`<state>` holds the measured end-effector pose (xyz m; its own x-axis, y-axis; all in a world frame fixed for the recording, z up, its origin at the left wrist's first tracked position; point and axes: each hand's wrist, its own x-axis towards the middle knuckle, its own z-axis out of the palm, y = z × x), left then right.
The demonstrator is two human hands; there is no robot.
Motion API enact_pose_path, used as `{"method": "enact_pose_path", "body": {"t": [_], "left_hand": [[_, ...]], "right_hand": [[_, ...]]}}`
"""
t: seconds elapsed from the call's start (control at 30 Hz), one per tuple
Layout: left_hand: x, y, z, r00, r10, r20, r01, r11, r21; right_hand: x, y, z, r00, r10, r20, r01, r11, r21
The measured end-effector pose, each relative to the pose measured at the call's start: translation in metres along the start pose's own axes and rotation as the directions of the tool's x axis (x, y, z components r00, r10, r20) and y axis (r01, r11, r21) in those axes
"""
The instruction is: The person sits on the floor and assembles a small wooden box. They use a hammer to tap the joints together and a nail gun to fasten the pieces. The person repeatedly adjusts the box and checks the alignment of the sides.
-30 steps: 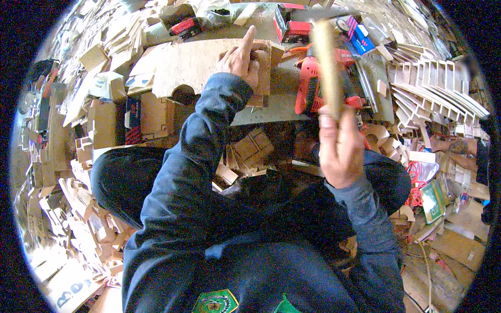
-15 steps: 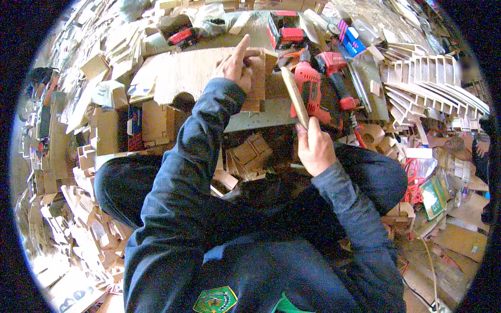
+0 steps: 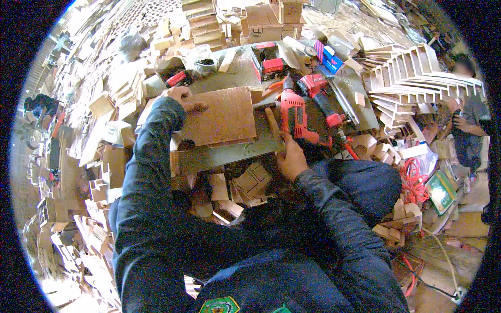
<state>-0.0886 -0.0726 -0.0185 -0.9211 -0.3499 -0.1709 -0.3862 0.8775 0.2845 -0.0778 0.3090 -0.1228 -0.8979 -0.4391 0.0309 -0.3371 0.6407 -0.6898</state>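
Observation:
A brown wooden panel (image 3: 224, 117) lies on the low metal-topped workbench (image 3: 229, 156) in front of me. My left hand (image 3: 181, 98) grips its far left corner, with one finger lying across the top face. In my right hand (image 3: 292, 159) is a hammer (image 3: 273, 124), held by its pale wooden handle. Its dark head sits just off the panel's right edge. Right beside the hammer lies a red power drill (image 3: 295, 116). A red and black nail gun (image 3: 322, 96) rests farther right, with a red hose at its handle.
Red boxes (image 3: 272, 69), a blue box (image 3: 331, 61) and a clear tub (image 3: 202, 61) stand along the bench's far side. Slatted wooden frames (image 3: 412, 75) are stacked at the right, near another person (image 3: 467, 125). Wood offcuts (image 3: 94, 232) cover the floor at left.
My left hand has moved left and nearer, from pointing above the boards to the panel's corner. The brown panel now covers the paler board. The hammer has swung lower and left.

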Motion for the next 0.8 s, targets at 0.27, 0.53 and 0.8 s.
{"method": "enact_pose_path", "body": {"t": [0.27,0.53,0.8], "left_hand": [[0.003,-0.020,0.048,0.942,-0.335,-0.014,0.332,0.939,-0.092],[-0.065,-0.013,0.064,0.965,-0.160,0.209,0.155,0.987,0.038],[-0.096,0.031,0.096,0.905,-0.425,-0.030,-0.028,0.010,-1.000]], "right_hand": [[0.001,-0.031,-0.032,0.995,-0.032,0.099,0.042,0.994,-0.102],[0.006,-0.070,-0.038,0.829,-0.557,0.053,0.540,0.821,0.184],[0.017,-0.095,0.001,0.812,-0.551,-0.193,0.547,0.833,-0.081]]}}
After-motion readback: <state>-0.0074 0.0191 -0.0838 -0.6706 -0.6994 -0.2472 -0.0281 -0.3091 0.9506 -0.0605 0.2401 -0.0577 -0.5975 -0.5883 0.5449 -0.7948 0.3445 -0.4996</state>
